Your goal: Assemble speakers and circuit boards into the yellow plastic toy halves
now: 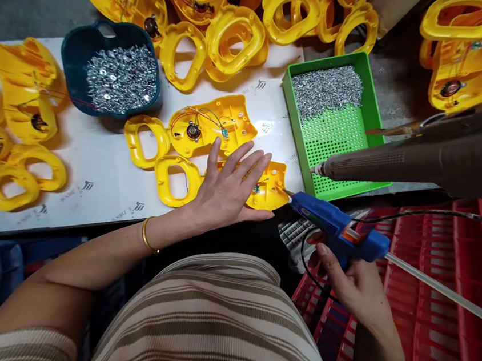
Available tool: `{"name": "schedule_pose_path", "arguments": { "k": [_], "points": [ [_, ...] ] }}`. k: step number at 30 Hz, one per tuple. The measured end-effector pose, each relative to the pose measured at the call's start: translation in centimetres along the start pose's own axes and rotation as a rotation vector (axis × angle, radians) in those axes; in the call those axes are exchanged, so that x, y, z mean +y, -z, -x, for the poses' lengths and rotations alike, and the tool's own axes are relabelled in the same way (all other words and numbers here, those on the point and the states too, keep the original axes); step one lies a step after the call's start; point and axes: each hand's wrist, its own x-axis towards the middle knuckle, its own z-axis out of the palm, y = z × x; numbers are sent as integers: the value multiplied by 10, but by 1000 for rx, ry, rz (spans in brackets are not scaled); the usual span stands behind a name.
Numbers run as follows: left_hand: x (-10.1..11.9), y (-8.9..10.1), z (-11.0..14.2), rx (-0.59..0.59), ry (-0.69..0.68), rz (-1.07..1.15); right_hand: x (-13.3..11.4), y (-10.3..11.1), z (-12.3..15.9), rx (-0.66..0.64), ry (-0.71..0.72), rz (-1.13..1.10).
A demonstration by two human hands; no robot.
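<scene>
My left hand (227,187) lies flat with fingers spread on a yellow plastic shell (272,186) at the near edge of the white table (95,176). A second yellow shell (212,124) with a small speaker, thin wires and a green circuit board lies just beyond it. My right hand (357,284) is closed round the grip of a blue glue gun (339,231). Its nozzle points left, almost touching the right edge of the shell under my left hand. A clear glue stick (440,290) sticks out of the gun's back.
A dark blue bowl (76,48) of small metal washers stands at the back left. A green tray (364,73) of screws sits at the right. Yellow shells (234,36) are heaped around the table. A red crate (443,339) is under my right hand. A grey power tool (419,159) hangs above the tray.
</scene>
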Motion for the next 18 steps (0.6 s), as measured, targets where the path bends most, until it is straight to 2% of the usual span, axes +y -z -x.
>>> {"name": "schedule_pose_path", "arguments": {
  "k": [18],
  "points": [
    [0,1,0,-13,-18,7,2,5,2,32,31,150]
  ]
}}
